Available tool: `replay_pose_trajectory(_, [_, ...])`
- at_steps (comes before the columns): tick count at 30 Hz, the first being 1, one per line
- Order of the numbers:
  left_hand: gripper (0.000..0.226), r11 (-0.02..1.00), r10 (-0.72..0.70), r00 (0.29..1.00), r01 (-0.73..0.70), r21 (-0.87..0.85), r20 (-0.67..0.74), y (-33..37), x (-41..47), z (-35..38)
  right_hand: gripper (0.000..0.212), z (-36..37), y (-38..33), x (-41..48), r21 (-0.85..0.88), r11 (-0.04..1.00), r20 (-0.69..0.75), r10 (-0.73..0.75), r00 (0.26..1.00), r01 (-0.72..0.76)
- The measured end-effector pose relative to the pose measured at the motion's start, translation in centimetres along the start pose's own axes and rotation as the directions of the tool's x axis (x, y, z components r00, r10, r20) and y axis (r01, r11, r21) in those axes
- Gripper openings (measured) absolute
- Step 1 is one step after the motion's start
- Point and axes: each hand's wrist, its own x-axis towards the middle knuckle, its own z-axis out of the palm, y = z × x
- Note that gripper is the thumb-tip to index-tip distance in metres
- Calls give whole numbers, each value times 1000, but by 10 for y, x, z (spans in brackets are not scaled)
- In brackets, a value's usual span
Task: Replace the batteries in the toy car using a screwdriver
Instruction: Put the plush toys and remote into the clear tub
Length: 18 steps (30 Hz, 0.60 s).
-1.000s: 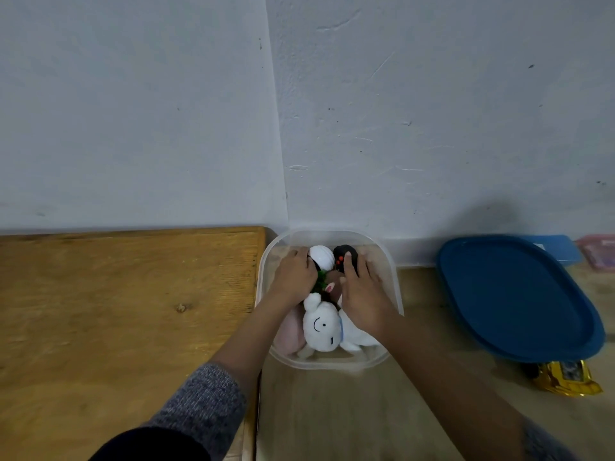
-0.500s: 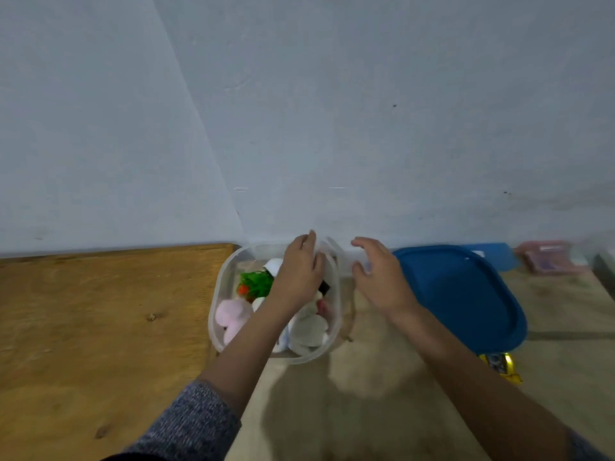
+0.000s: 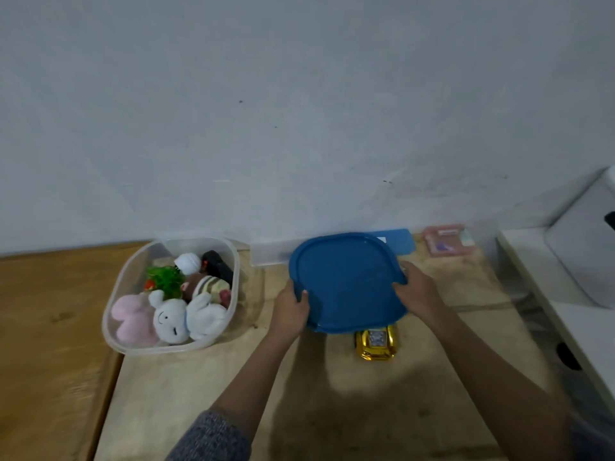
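From the head view, our left hand (image 3: 289, 311) and right hand (image 3: 420, 291) grip the blue lid (image 3: 346, 281) by opposite edges, fingers (image 3: 303, 296) curled over its rim. The yellow toy car (image 3: 376, 342) sits on the bench (image 3: 332, 394) just below the lid, between our wrists. Left of our fingers stands a clear tub (image 3: 126, 346) of soft toys (image 3: 169, 319).

Both forearms reach up from the bottom of the frame toward its centre. The left hand (image 3: 290, 311) and right hand (image 3: 417, 287) each clasp opposite edges of the blue lid (image 3: 346, 281).
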Motion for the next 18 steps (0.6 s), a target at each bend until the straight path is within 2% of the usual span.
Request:
replay_pose_trajectory(4, [29, 998, 55, 997, -55, 4, -59, 9, -5, 1, 40, -2, 13, -1, -12, 999, -49, 33, 998, -34])
replay_pose_trajectory(7, [23, 991, 135, 989, -136, -11, -56, 16, -9, -4, 39, -6, 21, -10, 68, 996, -138, 73, 988, -64])
replay_pose_trajectory(12, [42, 961, 255, 964, -261, -85, -78, 23, -25, -37, 25, -1, 9, -30, 240, 969, -342, 25, 939, 61])
replay_pose_trajectory(15, [48, 960, 251, 953, -268, -85, -172, 10, -29, -73, 16, 19, -15, -40, 254, 955, -346, -60, 936, 155])
replay_pose_trajectory(18, [48, 967, 219, 929, -247, -57, -299, -11, -31, -113, 10, 53, -49, -51, 277, 939, -290, -121, 949, 204])
